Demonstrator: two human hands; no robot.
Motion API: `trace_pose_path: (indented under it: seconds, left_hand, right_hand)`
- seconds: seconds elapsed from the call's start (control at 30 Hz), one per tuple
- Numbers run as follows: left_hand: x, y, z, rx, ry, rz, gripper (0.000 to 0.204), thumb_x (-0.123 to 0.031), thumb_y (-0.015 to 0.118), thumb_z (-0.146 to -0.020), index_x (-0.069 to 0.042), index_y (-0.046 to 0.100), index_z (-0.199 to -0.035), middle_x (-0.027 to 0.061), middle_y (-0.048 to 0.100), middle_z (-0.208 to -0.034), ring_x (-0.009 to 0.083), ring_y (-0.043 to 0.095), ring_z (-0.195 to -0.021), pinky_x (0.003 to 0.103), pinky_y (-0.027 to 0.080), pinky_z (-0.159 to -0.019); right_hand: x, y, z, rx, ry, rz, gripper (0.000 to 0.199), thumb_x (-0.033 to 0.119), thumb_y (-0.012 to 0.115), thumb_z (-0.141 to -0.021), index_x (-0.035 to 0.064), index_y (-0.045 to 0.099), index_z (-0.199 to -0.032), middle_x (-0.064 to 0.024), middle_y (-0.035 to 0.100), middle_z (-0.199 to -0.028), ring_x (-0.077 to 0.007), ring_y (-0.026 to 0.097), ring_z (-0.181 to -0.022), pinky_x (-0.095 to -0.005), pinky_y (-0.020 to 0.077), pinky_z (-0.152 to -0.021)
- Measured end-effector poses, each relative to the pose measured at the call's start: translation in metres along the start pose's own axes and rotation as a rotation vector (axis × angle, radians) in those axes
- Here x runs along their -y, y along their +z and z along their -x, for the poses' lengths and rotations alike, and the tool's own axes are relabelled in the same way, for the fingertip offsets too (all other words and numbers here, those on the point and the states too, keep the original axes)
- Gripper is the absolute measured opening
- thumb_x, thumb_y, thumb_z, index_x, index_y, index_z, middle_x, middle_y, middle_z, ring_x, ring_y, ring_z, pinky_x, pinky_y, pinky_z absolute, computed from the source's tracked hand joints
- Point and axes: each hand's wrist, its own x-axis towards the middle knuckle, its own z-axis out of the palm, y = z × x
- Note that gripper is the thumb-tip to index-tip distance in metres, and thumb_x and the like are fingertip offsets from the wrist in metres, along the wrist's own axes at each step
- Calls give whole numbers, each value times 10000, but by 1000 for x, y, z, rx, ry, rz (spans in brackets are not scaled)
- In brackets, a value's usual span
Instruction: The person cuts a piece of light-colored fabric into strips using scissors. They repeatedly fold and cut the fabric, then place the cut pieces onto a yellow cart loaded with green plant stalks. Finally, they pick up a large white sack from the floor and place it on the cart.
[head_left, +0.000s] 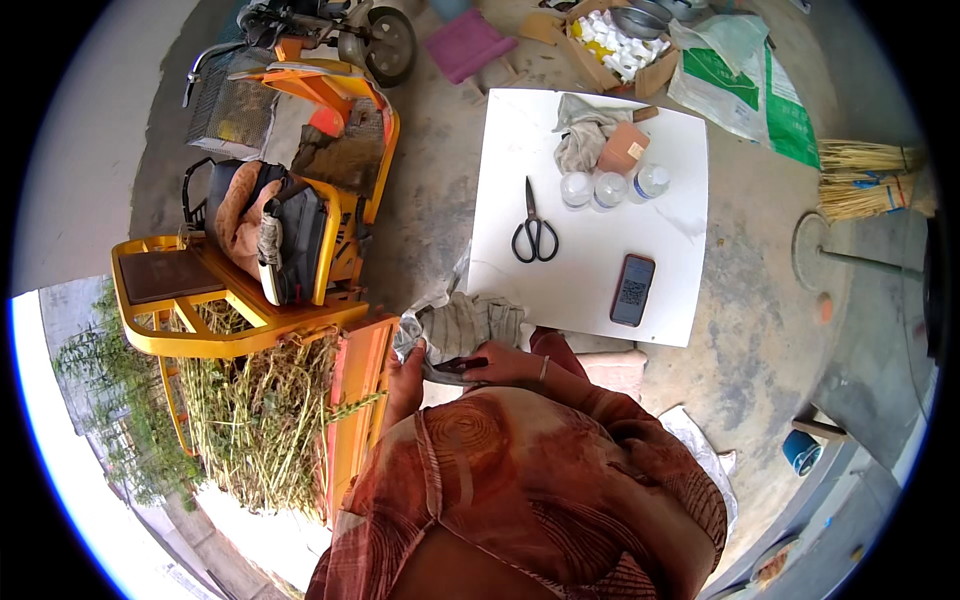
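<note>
While both hands work at the near edge of the white tabletop (590, 290), the notes run as follows:
Cloth: a grey striped cloth (462, 328) is bunched just off the table's near-left corner, held up between the hands
Left hand: the left hand (405, 375) grips the cloth's left side from below, fingers closed into the fabric
Right hand: the right hand (500, 365) lies against the cloth's lower edge, fingers curled; a small dark object (462, 364) sits at its fingertips, too small to identify
Step in hand: looks like handling or gathering the cloth, judged from the two-handed grip
Next move calls for: likely a firm hold on both sides so the fabric stays taut; scissors (534, 232) lie well apart on the table, needing a freed hand to reach
Table also holds: a phone (632, 289) near the front, three small clear jars (610, 188), a crumpled rag (583, 133) at the back
Left of person: an orange cart (235, 300) loaded with cut green stalks (255, 420)
</note>
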Motion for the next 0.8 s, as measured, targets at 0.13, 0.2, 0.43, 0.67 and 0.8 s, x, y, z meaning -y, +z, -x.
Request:
trace_pose_path:
  seconds: [0.13, 0.2, 0.43, 0.67, 0.8]
  left_hand:
    - [1, -18, 8, -33, 241, -327, 136, -43, 596, -821, -58, 620, -954, -29, 617, -878, 78, 550, -803, 246, 434, -725]
    - [-5, -28, 17, 69, 384, -548, 140, -36, 604, -817, -56, 621, -955, -37, 619, -869, 73, 549, -795, 243, 433, -723]
    - [-45, -24, 30, 30, 285, -263, 86, -132, 569, -875, -91, 592, -803, -110, 496, -705, 18, 410, -657, 199, 355, -602]
    - [-64, -44, 22, -96, 288, -163, 258, -263, 441, -939, -104, 524, -753, -104, 427, -710, 17, 355, -660, 191, 295, -590]
    - [-79, -29, 19, 7, 328, -350, 285, -282, 409, -951, -63, 566, -859, -97, 458, -760, 27, 398, -729, 198, 338, -643]
  right_hand:
    - [-28, -24, 20, -348, 400, 185, 280, 220, 635, -738, 19, 628, -933, -135, 623, -709, -221, 616, -652, -335, 476, -612]
    - [-48, -39, 27, -491, 476, 169, 285, 240, 640, -721, 19, 637, -901, -136, 635, -740, -247, 616, -669, -339, 483, -628]
    - [-65, -53, 6, -508, 453, 124, 333, 304, 654, -754, 12, 624, -912, -90, 622, -681, -198, 603, -629, -295, 478, -606]
    - [26, -30, -51, -95, 458, -818, 444, 351, 609, -830, 35, 526, -1131, -41, 583, -1002, -129, 564, -880, -270, 482, -669]
    - [31, -5, -85, -146, 301, -725, 330, 282, 625, -832, 37, 574, -1047, 15, 582, -918, -94, 548, -819, -256, 458, -711]
